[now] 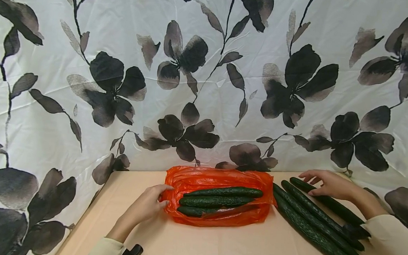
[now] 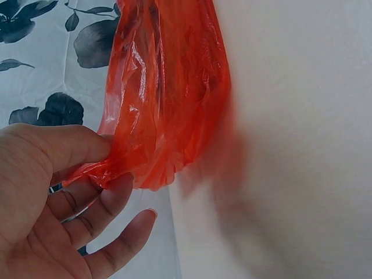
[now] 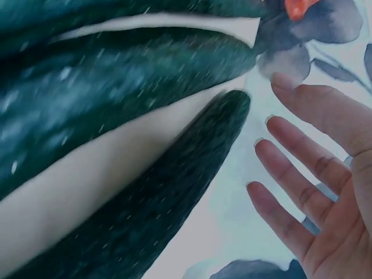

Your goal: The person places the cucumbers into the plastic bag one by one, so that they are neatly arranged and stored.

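Observation:
A red plastic bag [image 1: 219,219] lies on its side on the table, with three dark green cucumbers [image 1: 216,201] showing at its opening. My left hand [image 1: 145,206] pinches the bag's left end; in the left wrist view, the thumb and fingers squeeze a gathered corner of the film [image 2: 96,172]. Three more cucumbers [image 1: 319,230] lie slanted side by side to the bag's right. Over the far one [image 1: 340,208] is my right hand [image 1: 335,187]. The right wrist view shows that hand's fingers [image 3: 285,165] spread beside the cucumber's tip [image 3: 235,104], holding nothing.
A beige tabletop [image 1: 188,245] carries everything, its left edge slanting toward me. Behind it hangs a white cloth [image 1: 234,106] with black flowers. A small black device [image 1: 132,253] is strapped at my left wrist.

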A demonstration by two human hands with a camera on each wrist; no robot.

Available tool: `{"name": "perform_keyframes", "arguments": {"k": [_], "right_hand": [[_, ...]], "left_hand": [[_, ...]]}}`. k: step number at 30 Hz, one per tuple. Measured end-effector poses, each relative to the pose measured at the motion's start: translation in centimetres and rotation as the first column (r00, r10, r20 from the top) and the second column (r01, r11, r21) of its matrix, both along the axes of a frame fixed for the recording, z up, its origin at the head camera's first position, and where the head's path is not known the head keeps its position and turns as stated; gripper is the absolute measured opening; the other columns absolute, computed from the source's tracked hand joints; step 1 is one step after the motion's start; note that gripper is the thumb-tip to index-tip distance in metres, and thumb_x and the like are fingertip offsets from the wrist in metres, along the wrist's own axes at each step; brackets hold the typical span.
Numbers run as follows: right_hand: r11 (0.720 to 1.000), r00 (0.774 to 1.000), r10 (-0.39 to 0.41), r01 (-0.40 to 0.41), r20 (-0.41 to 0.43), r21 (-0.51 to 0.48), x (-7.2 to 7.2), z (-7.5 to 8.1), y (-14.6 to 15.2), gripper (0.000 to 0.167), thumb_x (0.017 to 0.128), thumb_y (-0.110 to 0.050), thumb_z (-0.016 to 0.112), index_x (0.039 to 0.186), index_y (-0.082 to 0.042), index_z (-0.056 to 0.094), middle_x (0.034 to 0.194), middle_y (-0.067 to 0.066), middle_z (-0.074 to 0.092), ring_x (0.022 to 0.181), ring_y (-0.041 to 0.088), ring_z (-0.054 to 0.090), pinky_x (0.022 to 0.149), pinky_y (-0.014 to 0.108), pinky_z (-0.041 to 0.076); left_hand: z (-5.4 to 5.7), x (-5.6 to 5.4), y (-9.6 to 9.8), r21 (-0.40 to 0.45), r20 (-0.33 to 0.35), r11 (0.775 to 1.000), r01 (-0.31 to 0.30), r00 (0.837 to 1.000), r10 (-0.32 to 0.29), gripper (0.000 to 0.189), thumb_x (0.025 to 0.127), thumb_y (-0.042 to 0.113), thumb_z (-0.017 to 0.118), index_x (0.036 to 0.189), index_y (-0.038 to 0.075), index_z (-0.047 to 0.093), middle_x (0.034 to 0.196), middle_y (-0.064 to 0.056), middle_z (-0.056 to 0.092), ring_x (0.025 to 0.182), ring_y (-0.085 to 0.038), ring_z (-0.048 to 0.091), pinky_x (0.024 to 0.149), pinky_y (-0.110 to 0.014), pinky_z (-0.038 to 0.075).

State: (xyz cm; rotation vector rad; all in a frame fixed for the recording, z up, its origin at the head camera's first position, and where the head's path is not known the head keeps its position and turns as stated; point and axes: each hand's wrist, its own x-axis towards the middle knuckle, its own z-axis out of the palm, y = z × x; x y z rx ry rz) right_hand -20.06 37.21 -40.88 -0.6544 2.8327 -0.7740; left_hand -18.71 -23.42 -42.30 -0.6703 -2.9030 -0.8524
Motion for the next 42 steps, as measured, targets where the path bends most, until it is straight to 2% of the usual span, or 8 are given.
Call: {"name": "perform_keyframes", "arguments": {"k": [10, 16, 25, 28, 35, 42], "right_hand": [[0.999, 0.999, -0.022, 0.021, 0.032, 0.034, 0.2, -1.3, 1.9, 0.071, 0.081, -0.021, 0.084, 0.141, 0.002, 0.053, 0.126, 0.027, 0.062, 0.109, 0.046, 0.064, 0.087, 0.062, 0.053], [1.000, 0.994, 0.000, 0.000, 0.107, 0.001, 0.1, -1.9, 2.7, 0.076, 0.082, -0.014, 0.083, 0.144, 0.007, 0.045, 0.128, 0.034, 0.056, 0.109, 0.051, 0.062, 0.080, 0.053, 0.058], [0.999, 0.975, -0.003, 0.014, 0.223, -0.048, -0.4, -2.4, 3.6, 0.082, 0.083, -0.011, 0.082, 0.147, 0.012, 0.037, 0.128, 0.038, 0.052, 0.109, 0.055, 0.059, 0.080, 0.054, 0.057], [0.999, 0.971, -0.019, 0.028, 0.240, -0.035, -0.5, -2.6, 3.8, 0.082, 0.083, -0.011, 0.082, 0.148, 0.010, 0.037, 0.128, 0.038, 0.052, 0.110, 0.054, 0.059, 0.079, 0.051, 0.057], [0.998, 0.969, -0.069, 0.065, 0.239, 0.024, -0.5, -2.7, 4.2, 0.078, 0.084, -0.014, 0.082, 0.146, 0.009, 0.040, 0.125, 0.036, 0.055, 0.109, 0.050, 0.061, 0.078, 0.050, 0.057], [0.995, 0.979, -0.079, 0.066, 0.187, 0.071, -0.5, -2.6, 4.1, 0.065, 0.088, -0.014, 0.077, 0.141, 0.009, 0.047, 0.115, 0.028, 0.061, 0.102, 0.044, 0.064, 0.075, 0.049, 0.056]], "left_hand": [[-0.1, 0.0, 0.0, 0.006, 0.006, 1.000, 0.008, 1.000, -0.008, 0.041, 0.082, -0.006, 0.074, 0.122, 0.000, 0.068, 0.090, -0.002, 0.063, 0.075, -0.017, 0.055, 0.067, -0.026, 0.046], [0.0, -0.1, 0.1, 0.009, -0.002, 1.000, 0.013, 1.000, -0.013, 0.040, 0.082, -0.007, 0.074, 0.122, -0.001, 0.068, 0.090, -0.002, 0.063, 0.075, -0.019, 0.056, 0.066, -0.026, 0.045], [0.0, -0.1, 0.2, 0.018, 0.009, 1.000, -0.002, 1.000, 0.002, 0.040, 0.083, -0.005, 0.075, 0.122, 0.000, 0.068, 0.091, -0.001, 0.063, 0.074, -0.015, 0.054, 0.065, -0.024, 0.045], [-0.1, -0.1, 0.3, 0.018, 0.011, 1.000, -0.006, 1.000, 0.006, 0.040, 0.083, -0.005, 0.075, 0.123, 0.000, 0.068, 0.092, -0.002, 0.063, 0.074, -0.015, 0.053, 0.065, -0.024, 0.045], [-0.2, -0.2, 0.3, 0.021, 0.010, 1.000, -0.008, 1.000, 0.008, 0.040, 0.083, -0.006, 0.075, 0.122, 0.000, 0.068, 0.092, -0.003, 0.063, 0.074, -0.016, 0.053, 0.065, -0.025, 0.045], [-0.3, -0.3, 0.3, 0.022, 0.013, 1.000, -0.012, 1.000, 0.012, 0.040, 0.083, -0.006, 0.075, 0.122, 0.000, 0.068, 0.092, -0.003, 0.063, 0.075, -0.018, 0.055, 0.065, -0.025, 0.045]]}}
